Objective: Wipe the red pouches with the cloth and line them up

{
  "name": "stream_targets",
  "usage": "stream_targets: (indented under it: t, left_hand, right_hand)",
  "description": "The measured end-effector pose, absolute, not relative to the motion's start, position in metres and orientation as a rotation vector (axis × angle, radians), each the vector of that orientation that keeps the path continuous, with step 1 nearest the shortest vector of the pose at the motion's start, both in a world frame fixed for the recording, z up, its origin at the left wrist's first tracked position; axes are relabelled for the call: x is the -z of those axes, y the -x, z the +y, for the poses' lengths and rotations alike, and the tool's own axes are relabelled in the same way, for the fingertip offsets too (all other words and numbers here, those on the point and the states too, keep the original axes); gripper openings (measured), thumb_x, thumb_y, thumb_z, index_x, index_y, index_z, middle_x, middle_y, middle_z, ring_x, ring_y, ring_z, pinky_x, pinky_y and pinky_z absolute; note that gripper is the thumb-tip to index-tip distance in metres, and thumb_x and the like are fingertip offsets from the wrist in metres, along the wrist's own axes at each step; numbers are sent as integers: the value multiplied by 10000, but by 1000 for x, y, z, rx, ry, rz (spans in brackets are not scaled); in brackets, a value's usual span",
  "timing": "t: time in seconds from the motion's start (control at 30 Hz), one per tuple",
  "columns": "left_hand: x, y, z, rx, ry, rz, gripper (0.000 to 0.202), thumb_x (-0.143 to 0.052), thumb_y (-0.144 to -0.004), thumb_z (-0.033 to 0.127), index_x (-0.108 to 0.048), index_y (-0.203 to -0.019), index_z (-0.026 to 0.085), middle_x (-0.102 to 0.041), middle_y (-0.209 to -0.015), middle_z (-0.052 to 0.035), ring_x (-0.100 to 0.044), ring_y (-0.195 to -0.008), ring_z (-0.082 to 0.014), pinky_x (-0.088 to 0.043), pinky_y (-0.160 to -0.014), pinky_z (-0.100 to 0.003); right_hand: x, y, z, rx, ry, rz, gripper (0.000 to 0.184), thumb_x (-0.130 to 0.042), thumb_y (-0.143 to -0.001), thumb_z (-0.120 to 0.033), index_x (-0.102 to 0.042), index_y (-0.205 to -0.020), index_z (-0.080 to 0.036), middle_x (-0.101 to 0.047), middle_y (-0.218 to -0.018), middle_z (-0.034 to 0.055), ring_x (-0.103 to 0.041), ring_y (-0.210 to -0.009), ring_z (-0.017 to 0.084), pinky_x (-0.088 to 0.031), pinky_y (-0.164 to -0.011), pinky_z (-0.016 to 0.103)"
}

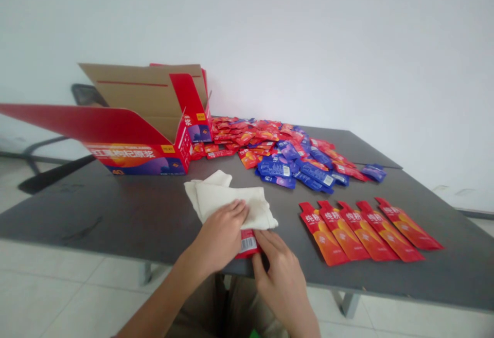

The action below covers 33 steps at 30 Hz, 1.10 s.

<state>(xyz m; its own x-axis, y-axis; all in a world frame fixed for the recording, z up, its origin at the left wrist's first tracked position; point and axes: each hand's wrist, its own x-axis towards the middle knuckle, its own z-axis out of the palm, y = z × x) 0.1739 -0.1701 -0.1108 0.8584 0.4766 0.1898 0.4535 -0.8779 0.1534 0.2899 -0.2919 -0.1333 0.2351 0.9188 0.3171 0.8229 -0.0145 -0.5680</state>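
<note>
My left hand presses a folded cream cloth down over a red pouch at the table's near edge. Its fingers are bent together on the cloth. Most of the pouch is hidden beneath the cloth and hand; its lower end with a barcode shows. At the pouch's right side, my right hand holds its edge with thumb and fingertips. To the right of that hand, several red and orange pouches lie in a slanted, overlapping row, spouts pointing away.
A heap of red pouches and blue pouches spreads over the back of the dark table. Two open cartons stand at the left: a nearer carton with its flap outward, and another carton behind. A black chair stands beyond.
</note>
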Motion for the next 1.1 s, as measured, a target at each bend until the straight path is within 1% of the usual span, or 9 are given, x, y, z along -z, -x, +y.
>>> stream_targets:
  t: [0.1, 0.17, 0.37, 0.53, 0.63, 0.73, 0.87, 1.0, 1.1]
  left_hand:
    - [112, -158, -195, -347, -2910, 670, 593, -399, -771, 25, -487, -1357, 55, -449, -1451, -145, -381, -1374, -212, -300, -1158, -359]
    - [111, -157, -197, -345, -2906, 672, 581, -402, -780, 37, -494, -1353, 69, -465, -1442, -134, -396, -1365, -210, -316, -1150, -359]
    - [106, -181, -161, -355, -2908, 809, 516, -404, -787, 42, -556, -1280, 47, -552, -1356, -173, -490, -1295, -236, -371, -1107, -365]
    - [112, -161, -194, -367, -2942, 668, 589, -411, -759, 31, -508, -1336, 92, -473, -1436, -132, -405, -1358, -209, -339, -1137, -369]
    - [113, -152, -206, -355, -2938, 698, 583, -414, -772, 52, -500, -1347, 100, -459, -1447, -122, -398, -1362, -210, -344, -1136, -372]
    - [111, -165, -186, -354, -2924, 793, 568, -416, -775, 58, -512, -1335, 73, -497, -1414, -140, -441, -1335, -226, -356, -1125, -379]
    - [109, -183, -156, -357, -2916, 860, 532, -398, -788, 50, -536, -1302, 37, -534, -1373, -172, -474, -1308, -240, -366, -1113, -385]
    - [112, -165, -181, -356, -2922, 719, 598, -386, -750, 11, -510, -1332, 65, -476, -1430, -141, -416, -1351, -205, -335, -1140, -365]
    - [114, -149, -207, -365, -2914, 685, 609, -394, -762, 30, -487, -1360, 101, -448, -1454, -117, -398, -1362, -192, -338, -1142, -362]
  right_hand:
    - [132, -288, -292, -216, 1903, -1550, 263, -472, -828, -85, -681, -936, -202, -698, -985, 57, -638, -934, 219, -500, -818, 331]
    - [131, -288, -293, -214, 1928, -1544, 240, -475, -834, -97, -678, -913, -198, -694, -960, 64, -636, -914, 233, -495, -801, 344]
    - [130, -290, -292, -193, 1845, -1612, 451, -448, -855, -89, -557, -1285, -172, -589, -1309, 86, -520, -1223, 217, -402, -1037, 358]
    - [132, -288, -291, -207, 1900, -1550, 280, -474, -839, -93, -680, -993, -204, -694, -1016, 61, -636, -956, 215, -493, -834, 319]
    - [133, -288, -292, -177, 1922, -1537, 238, -479, -846, -121, -689, -935, -191, -697, -988, 82, -645, -913, 230, -499, -811, 333]
    - [133, -290, -292, -200, 1882, -1573, 316, -463, -839, -97, -669, -1059, -192, -684, -1098, 76, -619, -1037, 223, -480, -911, 341]
    - [134, -291, -292, -151, 1833, -1625, 483, -453, -842, -93, -546, -1310, -167, -561, -1360, 73, -505, -1252, 213, -389, -1070, 360]
    - [133, -288, -292, -195, 1883, -1576, 341, -457, -837, -84, -660, -1084, -204, -685, -1118, 59, -616, -1056, 217, -489, -912, 339]
    - [133, -287, -293, -182, 1927, -1553, 251, -471, -835, -106, -683, -943, -186, -701, -963, 85, -646, -936, 243, -509, -822, 350]
